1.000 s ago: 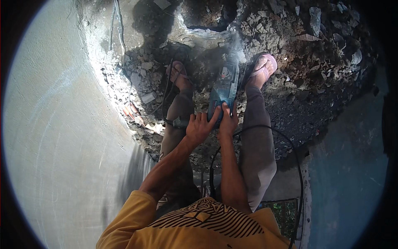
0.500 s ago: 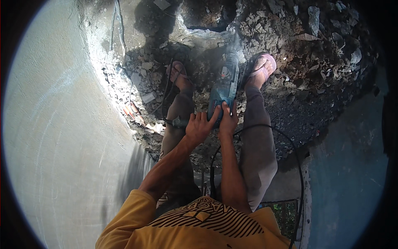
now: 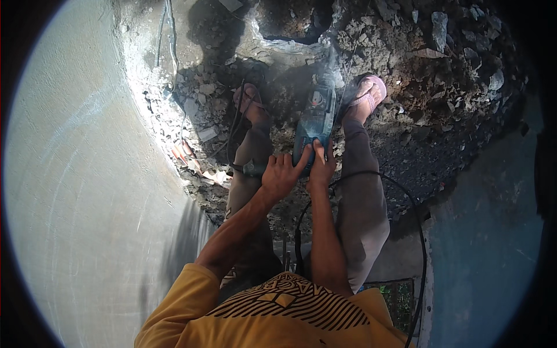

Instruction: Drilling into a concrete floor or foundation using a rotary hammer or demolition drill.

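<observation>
A teal-blue demolition hammer points away from me between my feet, its front end low over the broken ground. Pale dust hangs around that end and blurs it, so the bit cannot be made out. My left hand is closed at the hammer's left side, by the dark side handle, with its thumb laid along the body. Around the rear of the hammer, my right hand is wrapped, its thumb on top. The undersides of both grips are hidden.
A black power cord loops over my right leg. Beyond the hammer lies a square pit with a rough rim. Rubble covers the ground around my sandalled feet. A plastered wall rises at left; wires stand beside it.
The hammer and both hands have shifted very slightly to the right. Both hands keep their grip, and dust still hangs at the front end.
</observation>
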Motion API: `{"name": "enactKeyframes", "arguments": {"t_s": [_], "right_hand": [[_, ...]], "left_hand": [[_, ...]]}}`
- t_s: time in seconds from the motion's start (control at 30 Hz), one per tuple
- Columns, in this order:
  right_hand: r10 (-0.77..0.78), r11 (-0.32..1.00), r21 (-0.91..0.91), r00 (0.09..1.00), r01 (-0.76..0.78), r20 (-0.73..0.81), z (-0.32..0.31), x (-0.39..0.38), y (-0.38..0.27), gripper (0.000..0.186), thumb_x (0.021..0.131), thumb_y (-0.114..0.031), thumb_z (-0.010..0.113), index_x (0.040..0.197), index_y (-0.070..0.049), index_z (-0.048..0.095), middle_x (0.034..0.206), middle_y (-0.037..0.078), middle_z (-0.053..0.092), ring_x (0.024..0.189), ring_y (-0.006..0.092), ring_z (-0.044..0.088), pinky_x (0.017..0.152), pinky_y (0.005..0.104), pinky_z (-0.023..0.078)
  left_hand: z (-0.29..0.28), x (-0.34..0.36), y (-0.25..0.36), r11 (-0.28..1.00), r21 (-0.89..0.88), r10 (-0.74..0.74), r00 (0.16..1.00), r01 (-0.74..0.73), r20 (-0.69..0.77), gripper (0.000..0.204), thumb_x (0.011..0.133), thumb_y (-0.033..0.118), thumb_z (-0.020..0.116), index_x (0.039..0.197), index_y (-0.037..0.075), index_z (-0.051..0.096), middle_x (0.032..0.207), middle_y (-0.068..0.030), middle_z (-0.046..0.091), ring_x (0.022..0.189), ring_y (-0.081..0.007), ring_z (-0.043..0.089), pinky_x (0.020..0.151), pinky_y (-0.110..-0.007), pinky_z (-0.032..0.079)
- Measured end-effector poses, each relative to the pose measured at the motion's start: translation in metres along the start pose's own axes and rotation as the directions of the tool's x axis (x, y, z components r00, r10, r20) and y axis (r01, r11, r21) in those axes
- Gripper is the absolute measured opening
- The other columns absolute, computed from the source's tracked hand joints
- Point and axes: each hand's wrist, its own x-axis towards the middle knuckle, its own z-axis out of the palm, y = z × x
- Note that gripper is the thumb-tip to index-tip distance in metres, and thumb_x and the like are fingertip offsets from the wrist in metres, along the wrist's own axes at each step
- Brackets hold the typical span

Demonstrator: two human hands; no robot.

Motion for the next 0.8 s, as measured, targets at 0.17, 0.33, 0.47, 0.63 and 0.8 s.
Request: {"name": "enactKeyframes", "arguments": {"t_s": [0.17,0.33,0.47,0.63,0.8], "right_hand": [[-0.048,0.999,-0.004,0.998,0.048,0.035,-0.002,0.0,0.0,0.077,0.086,-0.044,0.068,0.146,-0.003,0.044,0.137,0.02,0.055,0.119,0.0291,0.055,0.099,0.0381,0.042],[-0.03,0.999,0.034,0.999,0.03,0.016,0.0,0.0,0.0,0.074,0.087,-0.041,0.068,0.146,-0.004,0.044,0.137,0.018,0.055,0.118,0.0272,0.055,0.098,0.0367,0.042],[-0.024,0.999,0.026,1.0,0.024,0.008,0.003,-0.005,-0.006,0.071,0.088,-0.039,0.068,0.146,-0.004,0.045,0.135,0.017,0.056,0.116,0.0258,0.056,0.097,0.0361,0.043],[-0.029,0.999,0.03,0.999,0.028,0.026,0.003,-0.007,-0.009,0.07,0.089,-0.037,0.068,0.146,-0.005,0.045,0.132,0.015,0.058,0.114,0.0247,0.056,0.096,0.0356,0.043],[0.002,1.0,0.023,1.0,-0.002,0.0,0.002,-0.003,-0.005,0.069,0.09,-0.037,0.068,0.146,-0.005,0.045,0.131,0.015,0.058,0.113,0.0243,0.056,0.094,0.0353,0.044]], "left_hand": [[-0.003,0.0,0.002,1.0,0.004,-0.01,1.0,0.01,0.007,0.07,0.08,0.012,0.062,0.146,0.014,0.041,0.076,-0.0074,0.049,0.069,-0.0231,0.054,0.06,-0.038,0.044],[-0.007,0.002,0.0,1.0,-0.029,-0.009,1.0,0.01,0.004,0.069,0.08,0.012,0.062,0.146,0.014,0.041,0.077,-0.008,0.049,0.069,-0.0235,0.055,0.059,-0.039,0.042],[-0.006,0.001,-0.002,0.998,-0.056,-0.018,1.0,0.018,-0.006,0.069,0.08,0.012,0.062,0.146,0.014,0.041,0.076,-0.0081,0.049,0.068,-0.0234,0.054,0.058,-0.039,0.041],[-0.002,-0.001,-0.002,0.999,-0.032,-0.02,1.0,0.02,0.003,0.069,0.081,0.012,0.061,0.146,0.014,0.041,0.077,-0.0081,0.049,0.069,-0.0232,0.054,0.06,-0.039,0.042],[-0.004,0.001,-0.001,0.998,-0.053,-0.015,1.0,0.015,-0.004,0.07,0.08,0.012,0.061,0.147,0.014,0.041,0.077,-0.0084,0.049,0.069,-0.0233,0.054,0.06,-0.039,0.042]]}}
